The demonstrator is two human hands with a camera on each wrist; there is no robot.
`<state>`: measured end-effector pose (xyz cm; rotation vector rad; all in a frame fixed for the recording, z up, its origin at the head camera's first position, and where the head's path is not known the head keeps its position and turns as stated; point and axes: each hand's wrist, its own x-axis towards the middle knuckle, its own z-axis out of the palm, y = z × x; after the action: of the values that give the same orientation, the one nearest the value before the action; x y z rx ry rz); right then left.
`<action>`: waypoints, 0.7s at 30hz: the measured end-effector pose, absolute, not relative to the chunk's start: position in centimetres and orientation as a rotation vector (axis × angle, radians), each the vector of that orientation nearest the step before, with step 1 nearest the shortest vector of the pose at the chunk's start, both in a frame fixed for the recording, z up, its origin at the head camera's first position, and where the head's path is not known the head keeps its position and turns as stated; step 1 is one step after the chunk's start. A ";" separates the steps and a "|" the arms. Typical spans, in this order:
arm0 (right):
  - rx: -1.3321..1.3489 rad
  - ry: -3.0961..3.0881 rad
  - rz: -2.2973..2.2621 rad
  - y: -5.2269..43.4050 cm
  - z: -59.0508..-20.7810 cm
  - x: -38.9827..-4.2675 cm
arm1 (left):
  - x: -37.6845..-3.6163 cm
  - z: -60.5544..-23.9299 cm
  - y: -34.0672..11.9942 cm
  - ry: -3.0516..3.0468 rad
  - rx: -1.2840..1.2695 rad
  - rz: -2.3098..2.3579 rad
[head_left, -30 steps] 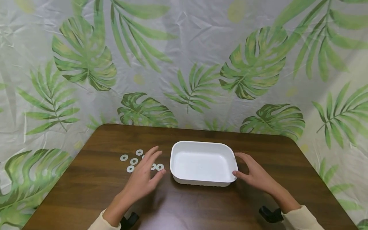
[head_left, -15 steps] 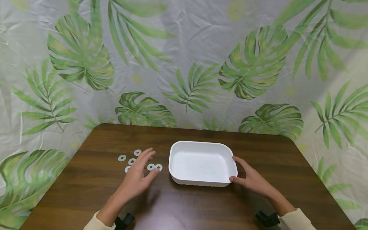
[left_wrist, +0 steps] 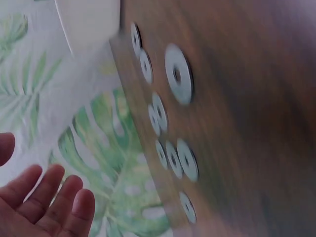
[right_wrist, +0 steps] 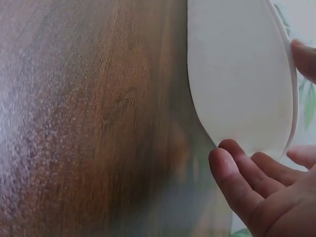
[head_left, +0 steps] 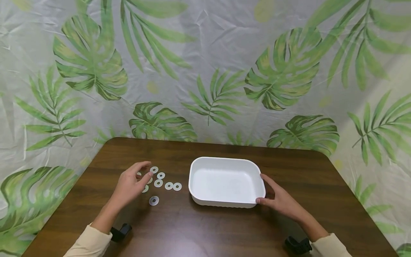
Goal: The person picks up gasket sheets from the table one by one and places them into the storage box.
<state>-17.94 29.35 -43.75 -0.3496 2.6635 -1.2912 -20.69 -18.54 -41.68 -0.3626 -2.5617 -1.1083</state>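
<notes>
My left hand (head_left: 128, 184) hovers over the flat metal washers at the left of the table, overlapping some of them in the head view. Its fingers are loosely bent, and nothing shows between them and the thumb. In the left wrist view its fingertips (left_wrist: 81, 202) stand apart from the washers (left_wrist: 187, 159). One washer (head_left: 153, 200) lies nearer the front than the others. With my right hand (head_left: 284, 201) I hold the right end of a white rectangular plastic tub (head_left: 226, 204), thumb at the rim and fingers against the outer wall (right_wrist: 242, 74). Inside, the tub is bare.
The dark wooden table (head_left: 205, 232) has rounded back corners. Behind it hangs a pale curtain (head_left: 224, 43) with green leaf prints. A black wrist strap mount (head_left: 121, 232) sits below the left sleeve, and another mount (head_left: 298, 245) below the right sleeve.
My left hand has moved left across the washers, uncovering several, including the one nearest the front. My right hand has come in against the tub's end and stayed there.
</notes>
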 end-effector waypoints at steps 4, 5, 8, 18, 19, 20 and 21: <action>-0.369 2.651 -1.288 29.4 -44.0 -18.0 | -21.5 -41.7 -20.1 -2.622 -0.301 -1.157; -0.371 2.644 -1.295 29.4 -44.1 -18.0 | -21.6 -41.8 -20.5 -2.641 -0.293 -1.155; -0.376 2.628 -1.317 29.2 -44.2 -18.1 | -22.0 -42.2 -21.6 -2.690 -0.288 -1.115; -0.409 2.619 -1.346 29.1 -44.1 -18.3 | -23.6 -43.3 -25.1 -2.823 -0.273 -0.952; -0.408 2.615 -1.359 29.1 -44.2 -18.3 | -23.8 -43.4 -25.3 -2.829 -0.274 -0.945; -0.405 2.616 -1.366 29.1 -44.2 -18.2 | -24.0 -43.4 -25.4 -2.836 -0.276 -0.944; -0.403 2.613 -1.369 29.1 -44.2 -18.2 | -24.2 -43.5 -25.6 -2.842 -0.277 -0.943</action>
<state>-18.18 29.14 -44.20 -0.4034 2.6134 -1.3691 -24.20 -25.57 -43.53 -0.2773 -2.8424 -0.9425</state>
